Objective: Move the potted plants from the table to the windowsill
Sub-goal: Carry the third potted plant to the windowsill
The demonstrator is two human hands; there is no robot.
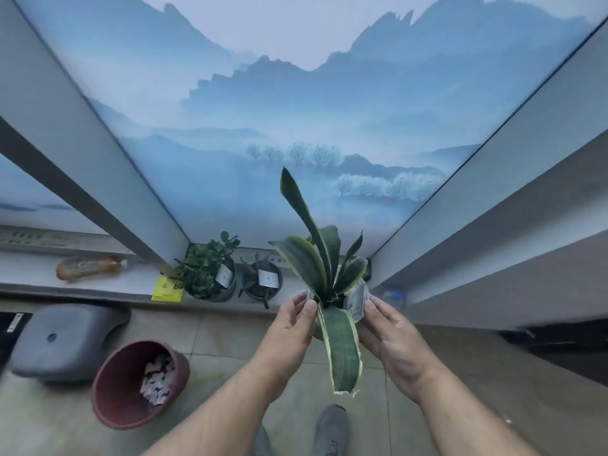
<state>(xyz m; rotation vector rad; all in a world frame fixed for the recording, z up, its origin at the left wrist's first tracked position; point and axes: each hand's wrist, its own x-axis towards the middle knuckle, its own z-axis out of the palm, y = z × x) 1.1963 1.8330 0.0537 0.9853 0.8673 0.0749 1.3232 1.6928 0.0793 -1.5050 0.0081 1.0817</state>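
Observation:
I hold a snake plant (316,261) with long yellow-edged leaves in a clear pot with a white label. My left hand (291,319) grips the pot's left rim and my right hand (391,334) grips its right side. The pot hangs just in front of the windowsill (131,284), at its right end. Two dark pots stand on the sill: a bushy green plant (205,268) and, to its right, a small dark pot (261,279) with a white label. One long leaf droops toward me between my wrists.
A yellow card (167,289) and an orange bottle (88,267) lying on its side rest on the sill to the left. On the tiled floor below sit a grey stool (65,340) and a red bin (138,383) holding paper scraps. My shoe (330,429) shows at the bottom.

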